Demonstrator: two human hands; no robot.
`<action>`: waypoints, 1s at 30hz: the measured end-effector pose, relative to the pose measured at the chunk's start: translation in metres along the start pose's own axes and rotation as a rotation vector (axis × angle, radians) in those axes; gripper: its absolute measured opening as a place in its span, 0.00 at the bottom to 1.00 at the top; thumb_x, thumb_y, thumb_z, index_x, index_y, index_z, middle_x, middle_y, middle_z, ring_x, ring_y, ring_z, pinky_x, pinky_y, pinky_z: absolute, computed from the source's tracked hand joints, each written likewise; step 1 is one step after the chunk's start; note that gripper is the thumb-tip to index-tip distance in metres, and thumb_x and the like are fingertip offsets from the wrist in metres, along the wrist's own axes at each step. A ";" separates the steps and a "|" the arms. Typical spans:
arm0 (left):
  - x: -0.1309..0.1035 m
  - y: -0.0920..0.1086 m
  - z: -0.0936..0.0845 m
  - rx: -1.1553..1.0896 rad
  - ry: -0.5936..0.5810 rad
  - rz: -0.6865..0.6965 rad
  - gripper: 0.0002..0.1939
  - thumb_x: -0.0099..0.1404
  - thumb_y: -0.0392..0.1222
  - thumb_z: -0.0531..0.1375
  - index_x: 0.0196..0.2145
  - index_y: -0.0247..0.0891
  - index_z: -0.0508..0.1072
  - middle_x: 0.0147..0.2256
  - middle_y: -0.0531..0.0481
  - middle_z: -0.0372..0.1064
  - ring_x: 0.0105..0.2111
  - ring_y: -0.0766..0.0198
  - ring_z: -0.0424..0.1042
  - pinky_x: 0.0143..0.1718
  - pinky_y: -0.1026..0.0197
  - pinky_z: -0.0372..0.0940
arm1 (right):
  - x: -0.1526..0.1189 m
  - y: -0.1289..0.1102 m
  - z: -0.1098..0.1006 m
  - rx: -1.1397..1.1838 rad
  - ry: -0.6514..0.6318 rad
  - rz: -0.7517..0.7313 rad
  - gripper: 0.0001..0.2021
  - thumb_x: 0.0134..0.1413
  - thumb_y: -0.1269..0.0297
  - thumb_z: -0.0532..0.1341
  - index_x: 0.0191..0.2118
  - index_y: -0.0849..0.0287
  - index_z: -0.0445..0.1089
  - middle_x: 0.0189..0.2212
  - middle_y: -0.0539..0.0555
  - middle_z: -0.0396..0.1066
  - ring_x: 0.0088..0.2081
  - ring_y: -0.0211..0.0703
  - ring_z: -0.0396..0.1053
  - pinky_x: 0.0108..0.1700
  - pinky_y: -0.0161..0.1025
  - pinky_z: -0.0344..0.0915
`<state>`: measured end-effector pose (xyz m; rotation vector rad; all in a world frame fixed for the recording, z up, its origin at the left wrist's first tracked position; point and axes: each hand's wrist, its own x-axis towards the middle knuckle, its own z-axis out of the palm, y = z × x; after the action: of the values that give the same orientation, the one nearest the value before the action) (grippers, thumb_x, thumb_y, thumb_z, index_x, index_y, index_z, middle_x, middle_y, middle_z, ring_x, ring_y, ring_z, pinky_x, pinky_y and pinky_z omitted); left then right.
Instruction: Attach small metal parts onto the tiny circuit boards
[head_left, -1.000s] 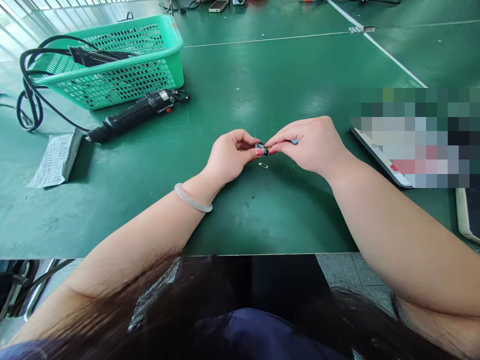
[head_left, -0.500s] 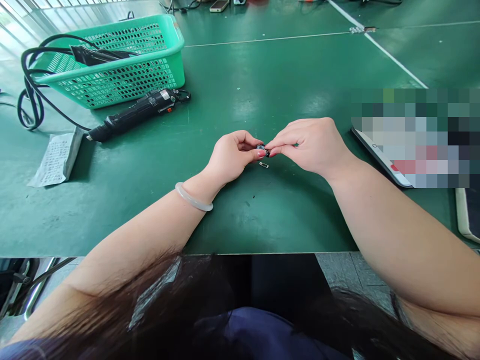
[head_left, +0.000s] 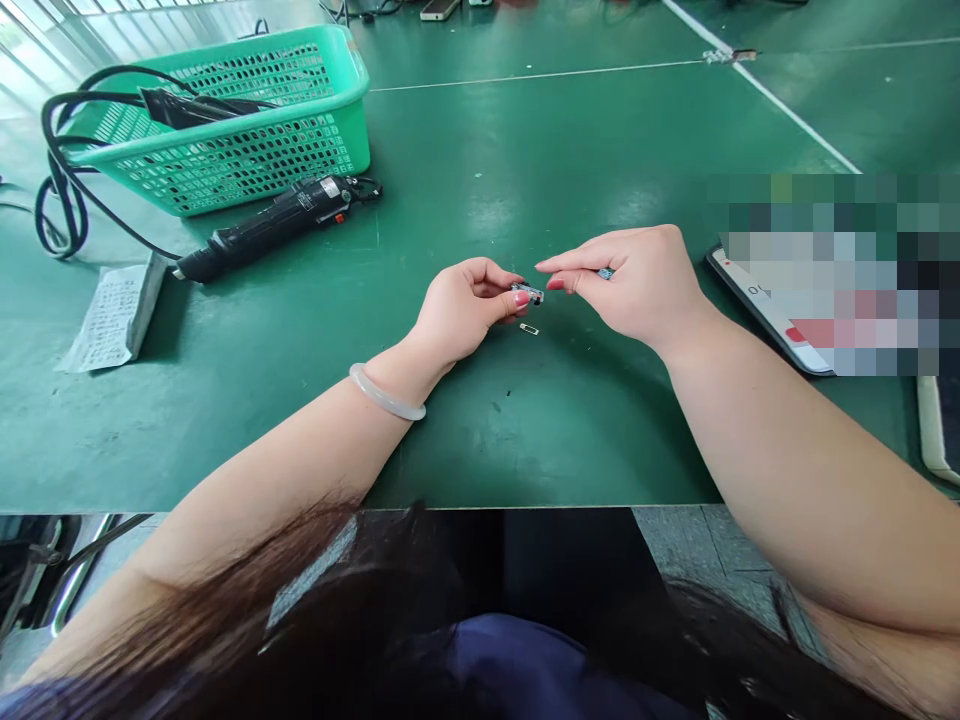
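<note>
My left hand (head_left: 466, 305), with a pale bangle (head_left: 386, 395) at the wrist, pinches a small dark and silvery part (head_left: 529, 293) between thumb and fingers. Just to the right of it is my right hand (head_left: 634, 280), its thumb and index fingertips slightly apart and not touching that part. A small bluish piece (head_left: 605, 273) shows within the curled fingers of my right hand; its full shape is hidden. A tiny flat rectangular piece (head_left: 529, 329) lies on the green table (head_left: 525, 440) just below my left fingertips.
A green basket (head_left: 247, 150) holding dark tools and cable stands at the back left. In front of it lies a black electric screwdriver (head_left: 277, 228). A folded paper (head_left: 112, 315) is at the left. A phone-like device (head_left: 765, 305), partly pixelated, lies at the right.
My right hand has drawn back a little to the right, off the small part that my left hand holds. The bluish piece now shows in its fingers. My left hand has barely moved.
</note>
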<state>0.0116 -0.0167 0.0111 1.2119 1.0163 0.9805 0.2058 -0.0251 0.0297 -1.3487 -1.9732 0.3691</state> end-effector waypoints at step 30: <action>0.005 -0.004 -0.003 0.084 0.121 0.050 0.10 0.57 0.34 0.71 0.31 0.35 0.72 0.27 0.52 0.77 0.29 0.69 0.76 0.36 0.63 0.70 | 0.000 -0.002 0.008 -0.307 -0.394 -0.013 0.05 0.53 0.66 0.66 0.32 0.53 0.82 0.31 0.51 0.78 0.31 0.42 0.70 0.32 0.41 0.62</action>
<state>0.0098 -0.0114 0.0066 1.2644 1.1368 1.0692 0.1992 -0.0245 0.0249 -1.5424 -2.4414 0.3570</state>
